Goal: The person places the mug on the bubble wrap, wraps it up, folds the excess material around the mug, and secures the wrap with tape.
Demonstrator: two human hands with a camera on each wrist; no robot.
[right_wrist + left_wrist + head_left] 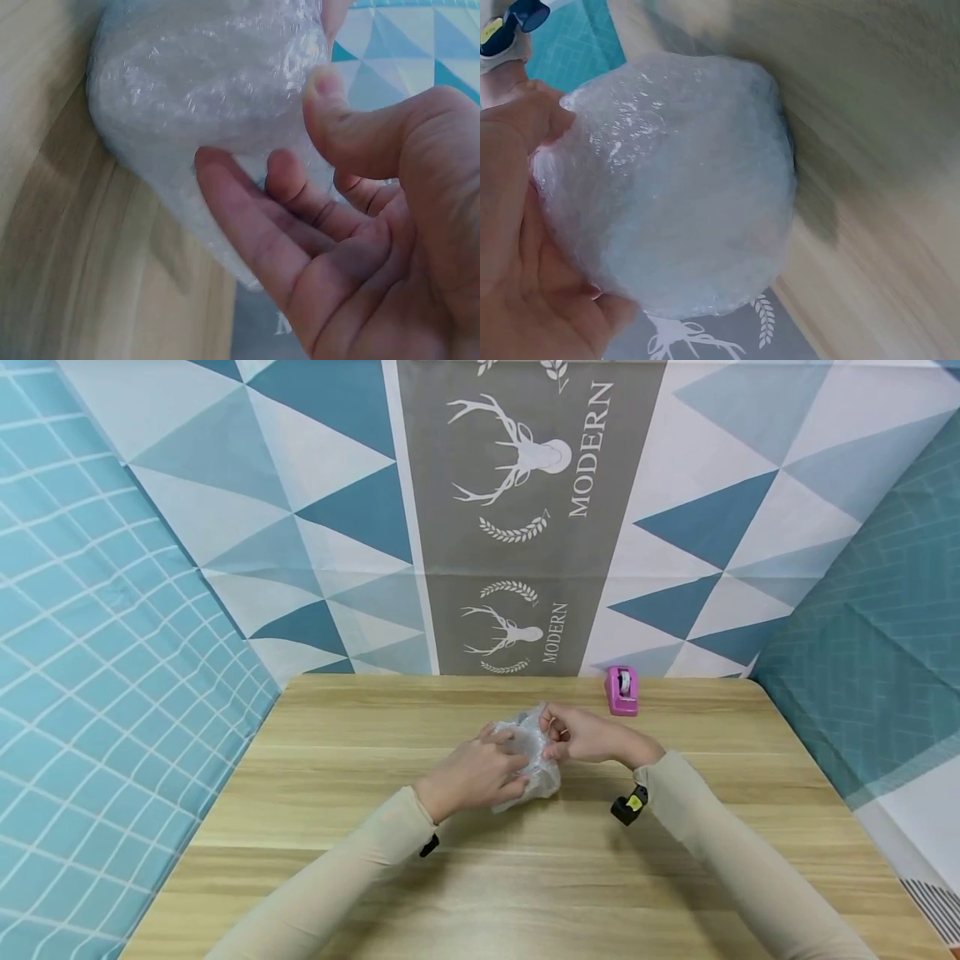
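A round bundle in clear, crinkled bubble wrap (534, 747) is held over the wooden table; what lies inside cannot be made out. My left hand (476, 772) grips it from the left, thumb and fingers spread round its edge, as the left wrist view shows on the bundle (682, 187). At the other side my right hand (588, 732) touches the wrap with thumb and index fingertip, which stand apart in the right wrist view. Behind those fingers (247, 210) a loose flap of the wrap (187, 202) hangs down.
A pink tape dispenser (622, 691) with a roll in it stands near the table's back edge, right of the hands. Patterned cloth (502, 518) hangs behind the wooden table (360, 852), with more cloth at both sides.
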